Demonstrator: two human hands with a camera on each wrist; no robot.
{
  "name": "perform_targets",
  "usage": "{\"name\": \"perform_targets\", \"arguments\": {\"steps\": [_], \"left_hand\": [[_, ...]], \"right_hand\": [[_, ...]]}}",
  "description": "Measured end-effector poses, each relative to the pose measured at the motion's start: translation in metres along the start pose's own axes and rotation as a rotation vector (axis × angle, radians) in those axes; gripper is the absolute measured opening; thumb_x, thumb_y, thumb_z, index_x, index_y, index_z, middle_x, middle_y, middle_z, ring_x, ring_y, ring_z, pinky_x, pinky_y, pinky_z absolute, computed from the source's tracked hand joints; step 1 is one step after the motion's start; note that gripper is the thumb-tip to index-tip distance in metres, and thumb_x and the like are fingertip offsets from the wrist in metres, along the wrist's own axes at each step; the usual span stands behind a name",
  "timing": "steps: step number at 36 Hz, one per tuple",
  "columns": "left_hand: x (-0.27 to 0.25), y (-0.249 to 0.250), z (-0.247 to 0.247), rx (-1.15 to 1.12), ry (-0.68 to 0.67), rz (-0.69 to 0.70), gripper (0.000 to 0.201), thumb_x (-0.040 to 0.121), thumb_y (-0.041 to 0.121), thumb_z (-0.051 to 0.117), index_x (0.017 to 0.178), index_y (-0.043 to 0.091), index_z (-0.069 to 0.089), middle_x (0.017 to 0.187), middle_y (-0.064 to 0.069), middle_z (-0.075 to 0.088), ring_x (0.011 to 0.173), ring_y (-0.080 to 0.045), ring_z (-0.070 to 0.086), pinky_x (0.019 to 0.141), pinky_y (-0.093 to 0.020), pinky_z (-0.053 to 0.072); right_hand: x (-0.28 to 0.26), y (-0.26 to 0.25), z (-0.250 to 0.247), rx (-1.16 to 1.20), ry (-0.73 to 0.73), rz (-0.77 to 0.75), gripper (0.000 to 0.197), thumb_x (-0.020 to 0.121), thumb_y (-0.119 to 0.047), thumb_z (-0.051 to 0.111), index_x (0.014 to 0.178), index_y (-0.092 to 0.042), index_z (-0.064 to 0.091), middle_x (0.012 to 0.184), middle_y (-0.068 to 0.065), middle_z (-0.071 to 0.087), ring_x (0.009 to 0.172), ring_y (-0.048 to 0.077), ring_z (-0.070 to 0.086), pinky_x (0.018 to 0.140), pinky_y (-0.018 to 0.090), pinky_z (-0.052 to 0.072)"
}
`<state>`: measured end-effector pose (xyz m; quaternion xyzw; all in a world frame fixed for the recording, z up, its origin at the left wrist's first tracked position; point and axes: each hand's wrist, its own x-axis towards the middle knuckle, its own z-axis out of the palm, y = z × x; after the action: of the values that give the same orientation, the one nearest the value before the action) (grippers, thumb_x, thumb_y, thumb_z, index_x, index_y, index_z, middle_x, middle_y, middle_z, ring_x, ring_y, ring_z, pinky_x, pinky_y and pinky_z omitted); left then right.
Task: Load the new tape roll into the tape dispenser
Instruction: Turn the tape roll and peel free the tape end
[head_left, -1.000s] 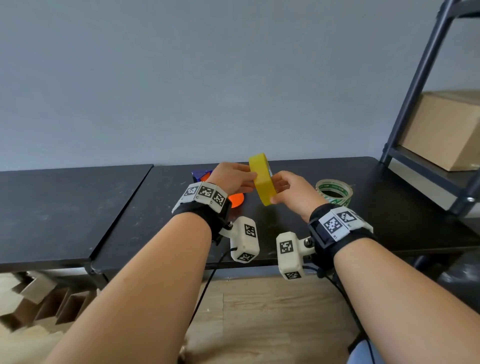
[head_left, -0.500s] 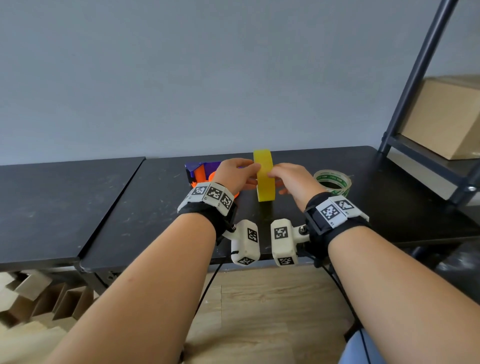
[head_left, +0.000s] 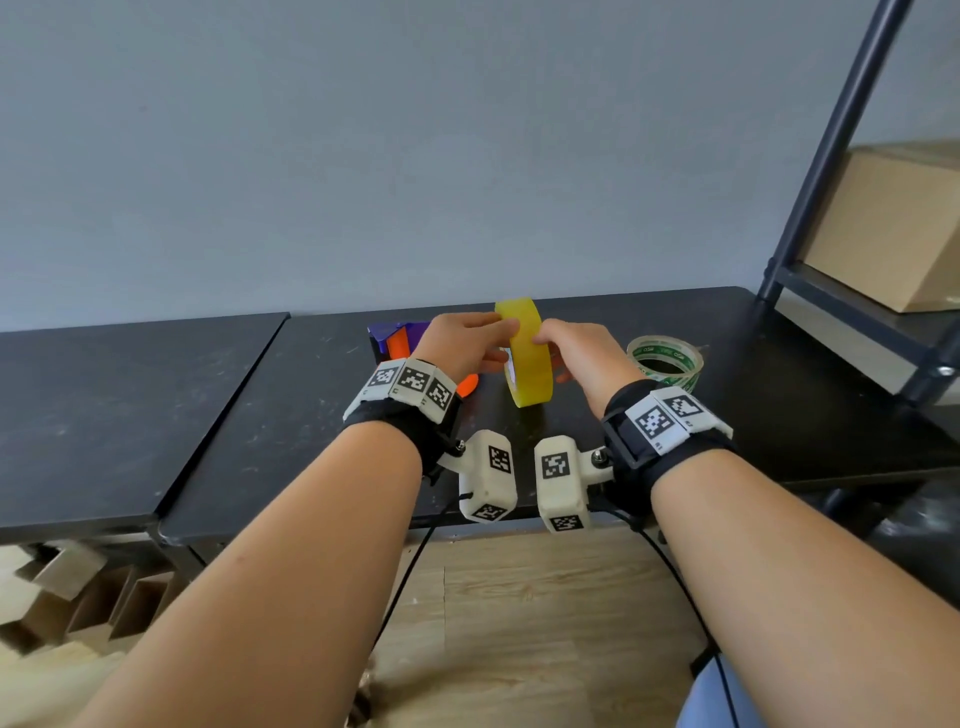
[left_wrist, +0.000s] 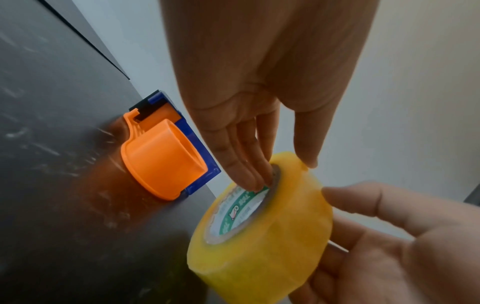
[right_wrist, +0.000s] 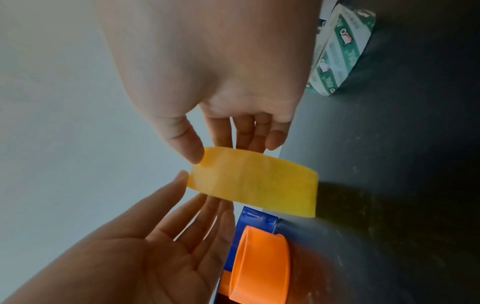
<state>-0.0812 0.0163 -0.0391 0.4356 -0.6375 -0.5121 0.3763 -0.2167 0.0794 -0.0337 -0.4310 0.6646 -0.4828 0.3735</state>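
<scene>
- Yellow tape roll (head_left: 524, 358) stands on edge on the black table (head_left: 311, 415), caught between both hands.
- Left hand (head_left: 465, 345) pinches it: thumb on the outer band near the top, fingers (left_wrist: 249, 174) straight along the near face, tips at the core's rim.
- Right hand (head_left: 582, 353) takes the opposite side, thumb on the band, fingers (right_wrist: 246, 133) reaching behind the far face.
- Tape dispenser (left_wrist: 166, 152), blue body with an orange hub, lies on the table just beyond the left hand's fingers, close beside the roll; touching or not, I cannot tell.
- Green-printed tape roll (head_left: 665, 358) lies flat on the table just past the right wrist, apart from the yellow one.
- Cardboard box (head_left: 893, 228) rests on the shelf well off to the right.
</scene>
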Motion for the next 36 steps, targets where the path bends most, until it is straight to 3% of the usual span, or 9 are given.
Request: {"name": "perform_targets", "arguments": {"steps": [7, 11, 13, 16, 20, 24, 28, 32, 36], "left_hand": [[-0.007, 0.004, 0.007, -0.088, 0.028, -0.020, 0.038, 0.093, 0.019, 0.062, 0.125, -0.001, 0.061, 0.106, -0.022, 0.070, 0.090, -0.032, 0.070, 0.087, -0.041, 0.057], [-0.008, 0.005, 0.008, -0.104, 0.053, -0.030, 0.040, 0.092, 0.021, 0.063, 0.124, -0.002, 0.058, 0.103, -0.022, 0.071, 0.091, -0.034, 0.072, 0.088, -0.047, 0.057], [-0.007, 0.007, 0.009, -0.118, 0.073, -0.031, 0.038, 0.092, 0.019, 0.063, 0.122, -0.001, 0.055, 0.100, -0.022, 0.070, 0.087, -0.035, 0.071, 0.086, -0.047, 0.057], [-0.005, 0.008, 0.010, -0.130, 0.103, -0.024, 0.035, 0.092, 0.017, 0.062, 0.122, 0.003, 0.053, 0.094, -0.022, 0.068, 0.081, -0.033, 0.069, 0.084, -0.047, 0.058], [-0.004, 0.006, 0.009, -0.124, 0.122, -0.015, 0.032, 0.093, 0.019, 0.061, 0.121, 0.005, 0.054, 0.095, -0.021, 0.068, 0.080, -0.031, 0.069, 0.083, -0.044, 0.059], [-0.001, 0.006, 0.006, -0.149, 0.149, -0.044, 0.039, 0.093, 0.023, 0.060, 0.124, 0.001, 0.054, 0.097, -0.021, 0.070, 0.086, -0.032, 0.072, 0.083, -0.042, 0.059], [0.001, 0.008, 0.005, -0.177, 0.164, -0.085, 0.041, 0.094, 0.025, 0.061, 0.126, 0.000, 0.054, 0.091, -0.017, 0.069, 0.084, -0.029, 0.071, 0.083, -0.040, 0.059], [0.003, 0.010, 0.006, -0.208, 0.183, -0.132, 0.041, 0.094, 0.021, 0.059, 0.127, -0.002, 0.053, 0.087, -0.015, 0.067, 0.080, -0.027, 0.070, 0.082, -0.038, 0.059], [0.005, 0.011, 0.003, -0.237, 0.191, -0.175, 0.036, 0.095, 0.020, 0.057, 0.123, -0.003, 0.055, 0.088, -0.016, 0.067, 0.077, -0.026, 0.069, 0.078, -0.035, 0.059]], "right_hand": [[-0.004, -0.001, 0.001, 0.013, 0.004, 0.022, 0.017, 0.081, -0.014, 0.055, 0.091, -0.002, 0.063, 0.094, 0.014, 0.061, 0.086, 0.026, 0.058, 0.069, 0.032, 0.045], [-0.007, 0.000, 0.003, -0.030, -0.002, -0.001, 0.034, 0.080, -0.009, 0.053, 0.106, 0.012, 0.060, 0.094, 0.025, 0.060, 0.087, 0.027, 0.055, 0.076, 0.036, 0.043], [-0.008, 0.000, 0.003, -0.051, -0.004, -0.008, 0.036, 0.081, -0.010, 0.053, 0.109, 0.010, 0.061, 0.096, 0.030, 0.058, 0.083, 0.026, 0.052, 0.073, 0.035, 0.040], [-0.008, 0.002, 0.002, -0.043, 0.001, 0.030, 0.032, 0.083, -0.018, 0.055, 0.105, 0.002, 0.065, 0.094, 0.017, 0.060, 0.081, 0.024, 0.053, 0.070, 0.033, 0.041], [-0.008, 0.004, 0.001, -0.019, 0.006, 0.018, 0.034, 0.083, -0.034, 0.059, 0.102, -0.007, 0.068, 0.110, 0.018, 0.068, 0.093, 0.027, 0.063, 0.074, 0.034, 0.046], [-0.010, 0.006, 0.000, 0.017, -0.029, -0.073, 0.021, 0.089, -0.042, 0.062, 0.079, -0.024, 0.068, 0.095, 0.005, 0.073, 0.094, 0.023, 0.067, 0.089, 0.036, 0.050], [-0.009, 0.007, 0.001, 0.038, -0.052, -0.107, 0.022, 0.090, -0.044, 0.061, 0.074, -0.029, 0.063, 0.082, -0.007, 0.067, 0.086, 0.015, 0.065, 0.091, 0.035, 0.051], [-0.008, 0.009, 0.001, 0.049, -0.081, -0.142, 0.015, 0.091, -0.036, 0.062, 0.092, -0.024, 0.071, 0.100, 0.000, 0.072, 0.098, 0.017, 0.067, 0.098, 0.038, 0.050], [-0.010, 0.013, -0.003, 0.090, -0.125, -0.169, 0.033, 0.091, -0.015, 0.062, 0.124, -0.011, 0.065, 0.119, 0.008, 0.069, 0.106, 0.018, 0.066, 0.094, 0.030, 0.050]]}}
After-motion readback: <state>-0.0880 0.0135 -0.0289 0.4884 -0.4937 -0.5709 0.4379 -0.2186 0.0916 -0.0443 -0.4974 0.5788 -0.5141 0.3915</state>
